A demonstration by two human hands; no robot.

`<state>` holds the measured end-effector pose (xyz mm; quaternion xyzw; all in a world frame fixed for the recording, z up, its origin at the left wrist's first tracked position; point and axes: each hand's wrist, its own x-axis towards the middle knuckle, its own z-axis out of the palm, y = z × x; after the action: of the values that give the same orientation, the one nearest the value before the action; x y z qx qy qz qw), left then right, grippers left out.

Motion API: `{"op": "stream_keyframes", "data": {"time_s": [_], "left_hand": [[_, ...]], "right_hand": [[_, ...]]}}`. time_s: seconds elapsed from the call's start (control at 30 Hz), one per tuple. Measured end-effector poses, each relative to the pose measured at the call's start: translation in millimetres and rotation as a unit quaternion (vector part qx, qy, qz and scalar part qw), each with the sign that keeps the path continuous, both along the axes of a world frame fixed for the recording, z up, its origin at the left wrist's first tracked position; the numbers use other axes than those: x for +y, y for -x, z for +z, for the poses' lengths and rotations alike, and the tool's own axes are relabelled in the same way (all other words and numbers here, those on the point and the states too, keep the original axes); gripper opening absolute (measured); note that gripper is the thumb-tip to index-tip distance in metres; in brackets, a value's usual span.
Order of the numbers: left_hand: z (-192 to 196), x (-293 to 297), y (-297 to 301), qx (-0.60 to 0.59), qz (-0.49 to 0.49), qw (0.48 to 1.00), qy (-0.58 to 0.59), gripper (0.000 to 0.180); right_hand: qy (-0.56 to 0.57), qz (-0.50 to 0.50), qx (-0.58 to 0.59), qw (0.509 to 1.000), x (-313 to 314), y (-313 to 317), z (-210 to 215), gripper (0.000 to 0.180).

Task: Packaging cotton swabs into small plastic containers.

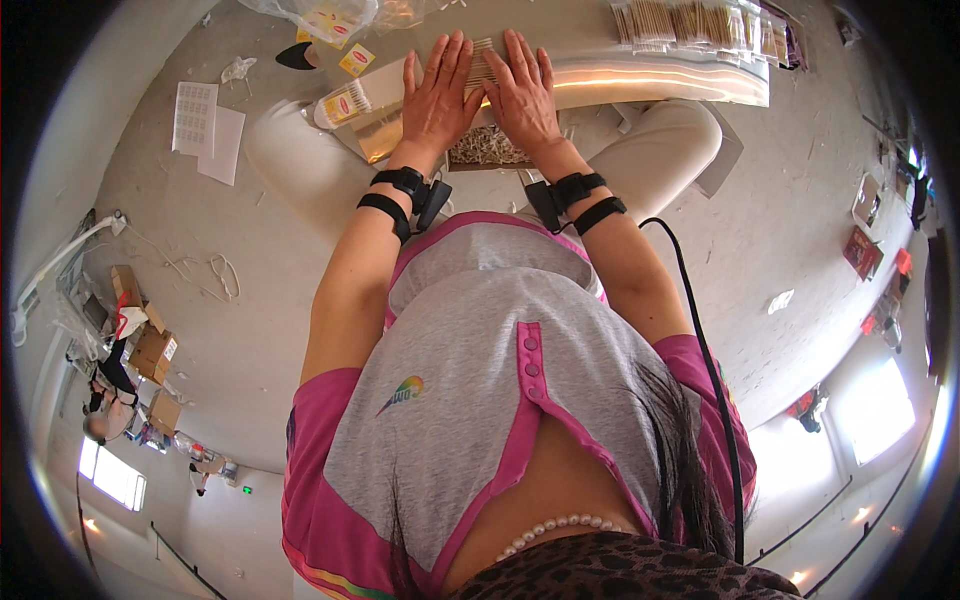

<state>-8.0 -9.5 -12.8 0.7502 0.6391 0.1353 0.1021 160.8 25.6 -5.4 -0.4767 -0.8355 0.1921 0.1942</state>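
My left hand lies with its fingers stretched out over the shiny low tabletop. Beside it, my right hand is also flat, fingers spread, with the thumbs close together. A row of thin wooden sticks, which look like cotton swabs, shows between the two hands and is partly covered by them. Below my wrists stands an open box full of loose white-tipped swabs. Left of my left hand lies a see-through pack of swabs with a yellow label.
Several bagged bundles of sticks lie at the far right of the table. A yellow-and-white card and crumpled plastic film are at the far left. Paper sheets lie on the floor; cardboard boxes stand farther left.
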Motion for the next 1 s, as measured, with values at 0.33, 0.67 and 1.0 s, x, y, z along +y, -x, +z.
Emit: {"op": "stream_keyframes", "data": {"time_s": [0.33,0.67,1.0], "left_hand": [[-0.4,0.4,-0.2,0.003,0.001,1.000,0.006,0.072],[1.4,0.8,-0.2,0.003,0.000,1.000,0.005,0.072],[1.0,1.2,0.2,0.015,0.000,1.000,0.001,0.075]], "right_hand": [[-0.005,-0.001,0.002,1.000,0.5,-0.1,-0.7,0.041],[-0.008,-0.001,0.011,1.000,0.5,-0.4,0.3,0.041],[-0.008,0.001,0.008,1.000,1.0,-0.1,-1.0,0.041]]}}
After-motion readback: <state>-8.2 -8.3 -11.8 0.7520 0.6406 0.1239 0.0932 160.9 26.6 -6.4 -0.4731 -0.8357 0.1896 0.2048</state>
